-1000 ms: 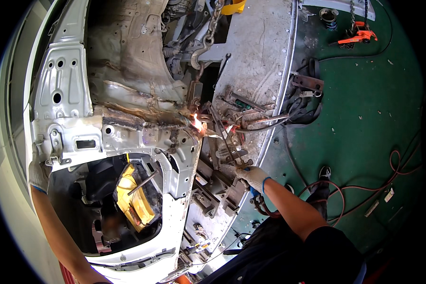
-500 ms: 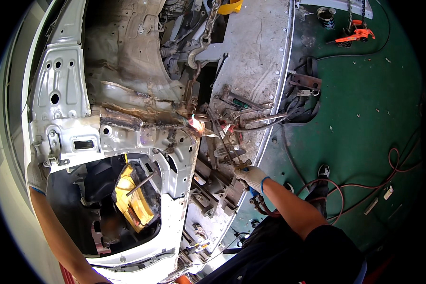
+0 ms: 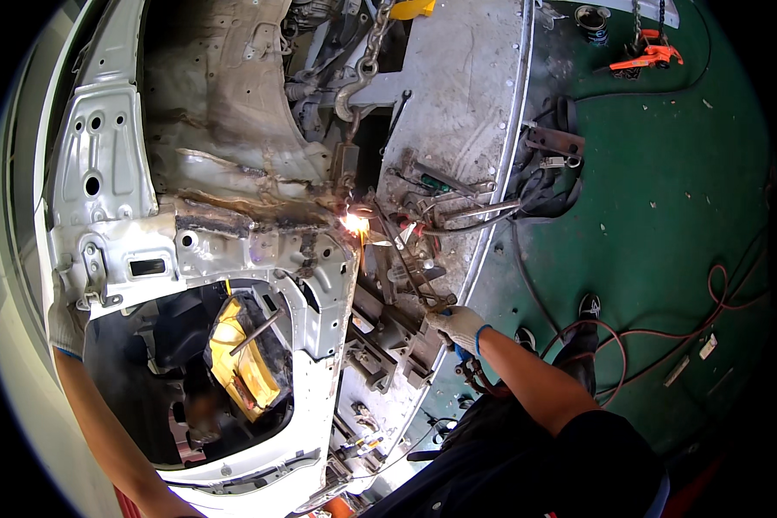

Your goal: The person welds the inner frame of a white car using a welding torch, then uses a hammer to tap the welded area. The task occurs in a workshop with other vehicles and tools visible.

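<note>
In a white work glove, my right hand [image 3: 457, 326] is closed round the handle of a gas torch [image 3: 416, 278], with a blue part and hoses below the fist. Its thin tube slants up and left towards a bright orange flame [image 3: 355, 225] at the scorched corner of a bare car body [image 3: 272, 250]. Glare hides the torch tip. My left hand [image 3: 65, 324], also gloved, rests against the outer edge of the car body at far left, fingers stretched along it and partly hidden.
A chain with a hook [image 3: 347, 99] hangs to a clamp [image 3: 344, 162] beside the flame. Metal clamps and tools [image 3: 388, 332] lie on the grey bench [image 3: 466, 86]. Red hoses [image 3: 643, 337] cross the green floor. A yellow-covered part [image 3: 242, 363] shows through the body's opening.
The flame has become brighter and more orange at the corner. The car body has shifted slightly left in view. Both hands keep nearly the same places.
</note>
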{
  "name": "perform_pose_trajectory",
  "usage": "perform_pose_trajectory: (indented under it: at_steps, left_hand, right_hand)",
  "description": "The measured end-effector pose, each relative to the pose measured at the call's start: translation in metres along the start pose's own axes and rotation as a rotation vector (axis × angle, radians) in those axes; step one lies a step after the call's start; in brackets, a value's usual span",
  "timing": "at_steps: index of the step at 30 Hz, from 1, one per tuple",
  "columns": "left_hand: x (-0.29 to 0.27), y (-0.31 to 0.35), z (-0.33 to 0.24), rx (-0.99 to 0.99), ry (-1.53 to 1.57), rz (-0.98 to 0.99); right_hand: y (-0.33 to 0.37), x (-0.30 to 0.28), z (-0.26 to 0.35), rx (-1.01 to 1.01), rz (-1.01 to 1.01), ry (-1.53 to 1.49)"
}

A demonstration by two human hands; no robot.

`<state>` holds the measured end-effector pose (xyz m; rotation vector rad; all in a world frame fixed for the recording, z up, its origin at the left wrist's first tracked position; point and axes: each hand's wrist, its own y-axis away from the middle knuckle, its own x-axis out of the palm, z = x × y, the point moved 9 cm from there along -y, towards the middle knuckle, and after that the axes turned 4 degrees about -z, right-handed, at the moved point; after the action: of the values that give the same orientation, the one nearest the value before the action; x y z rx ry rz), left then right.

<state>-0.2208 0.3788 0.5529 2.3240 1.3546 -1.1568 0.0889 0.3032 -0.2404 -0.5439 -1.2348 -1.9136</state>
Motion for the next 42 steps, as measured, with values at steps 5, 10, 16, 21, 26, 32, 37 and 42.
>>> perform_pose_trajectory:
  at_steps: [5, 10, 16, 21, 26, 32, 37, 42]
  left_hand:
    - [-0.004, 0.002, -0.001, -0.020, -0.050, -0.022]
    - [0.006, 0.008, -0.007, -0.008, -0.058, -0.012]
    - [0.025, 0.024, -0.011, 0.029, -0.060, -0.036]
    - [0.002, 0.006, -0.003, -0.019, -0.064, -0.037]
    - [0.016, 0.011, -0.006, 0.033, -0.061, -0.012]
    - [0.022, 0.015, -0.009, 0.053, -0.052, -0.020]
    - [0.023, 0.020, -0.009, 0.015, -0.113, -0.035]
    - [0.019, 0.021, -0.013, 0.032, -0.093, 0.027]
  right_hand:
    - [-0.010, -0.004, 0.007, 0.025, 0.001, -0.065]
    - [-0.013, -0.004, 0.009, 0.025, 0.021, -0.033]
    - [-0.010, -0.004, 0.006, -0.009, 0.014, -0.001]
    - [-0.017, -0.007, 0.002, 0.066, 0.021, -0.102]
    - [-0.016, -0.011, -0.014, 0.029, 0.018, -0.015]
    - [-0.016, -0.012, -0.010, 0.036, 0.017, -0.035]
    - [0.005, -0.009, -0.005, 0.070, 0.056, -0.039]
    - [-0.016, -0.015, -0.007, 0.023, 0.015, -0.003]
